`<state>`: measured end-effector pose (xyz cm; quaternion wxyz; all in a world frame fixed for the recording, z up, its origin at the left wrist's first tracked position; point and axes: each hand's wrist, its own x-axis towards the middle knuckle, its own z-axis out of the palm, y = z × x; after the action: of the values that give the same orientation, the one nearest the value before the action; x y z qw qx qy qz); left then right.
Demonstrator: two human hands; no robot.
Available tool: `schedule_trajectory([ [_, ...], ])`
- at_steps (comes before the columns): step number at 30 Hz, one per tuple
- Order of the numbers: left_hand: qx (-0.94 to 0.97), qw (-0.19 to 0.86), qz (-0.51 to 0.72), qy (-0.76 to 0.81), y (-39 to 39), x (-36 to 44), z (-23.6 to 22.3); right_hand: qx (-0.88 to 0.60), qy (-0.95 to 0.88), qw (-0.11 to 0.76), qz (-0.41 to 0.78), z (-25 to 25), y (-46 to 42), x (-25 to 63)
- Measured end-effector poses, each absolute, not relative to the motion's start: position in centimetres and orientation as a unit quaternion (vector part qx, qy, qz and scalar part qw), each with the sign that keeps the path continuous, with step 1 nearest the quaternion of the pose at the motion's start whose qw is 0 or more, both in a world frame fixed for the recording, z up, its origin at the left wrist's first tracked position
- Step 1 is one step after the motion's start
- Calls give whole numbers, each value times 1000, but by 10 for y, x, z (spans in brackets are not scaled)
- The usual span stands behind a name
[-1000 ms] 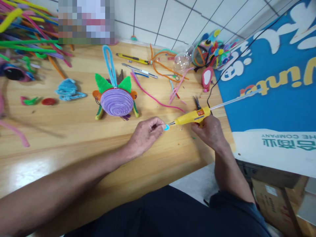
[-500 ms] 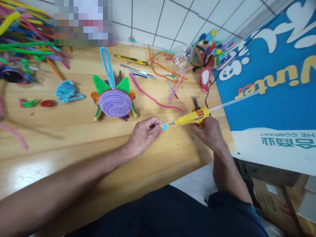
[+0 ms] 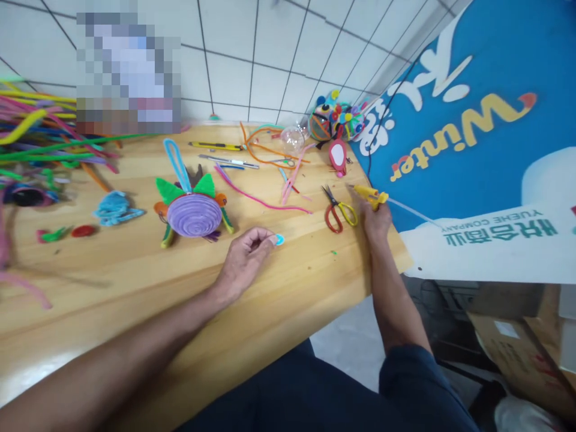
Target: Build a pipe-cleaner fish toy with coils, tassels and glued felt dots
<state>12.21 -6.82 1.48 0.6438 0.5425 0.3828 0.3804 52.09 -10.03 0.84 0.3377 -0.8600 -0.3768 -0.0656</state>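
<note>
Pinched in the fingertips of my left hand (image 3: 246,259) is a small light-blue disc (image 3: 279,240), held above the table. My right hand (image 3: 377,221) grips a yellow glue gun (image 3: 368,194) at the table's right side, its nozzle aimed left and a clear glue stick (image 3: 416,214) jutting from its back. Between the hands lie scissors (image 3: 338,211) with one red and one yellow handle. Left of my left hand rests a purple coiled pipe-cleaner figure (image 3: 195,215) with green pointed ears and a blue loop on top.
Piled pipe cleaners (image 3: 49,129) fill the far left, near a blue fuzzy bundle (image 3: 114,209). A yellow utility knife (image 3: 216,146), a clear ball (image 3: 292,139), a colourful decorated ball (image 3: 321,127) and a pink piece (image 3: 337,156) lie along the back. A blue printed board (image 3: 504,156) borders the right.
My right hand has carried the glue gun away from the blue disc, to the right and back, uncovering the scissors. The view has tilted up; my left hand still pinches the disc.
</note>
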Motion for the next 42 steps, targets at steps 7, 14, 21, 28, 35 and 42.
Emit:
schedule_trajectory([
  [7, 520, 657, 391, 381, -73, 121, 27, -839, -366, 377, -143, 30, -138, 473],
  [14, 505, 651, 433, 366, -100, 109, 68, -658, -585, 467, 83, 89, -181, 314],
  [21, 518, 610, 488, 349, -135, 74, 99, -519, -671, 501, 172, 110, -172, 240],
  [28, 504, 610, 493, 361, -145, 45, 81, -484, -692, 493, 212, 97, -169, 211],
  [35, 496, 614, 488, 373, -147, 32, 68, -491, -685, 483, 239, 82, -166, 200],
  [42, 479, 623, 487, 381, -143, 31, 52, -502, -677, 467, 268, 66, -163, 195],
])
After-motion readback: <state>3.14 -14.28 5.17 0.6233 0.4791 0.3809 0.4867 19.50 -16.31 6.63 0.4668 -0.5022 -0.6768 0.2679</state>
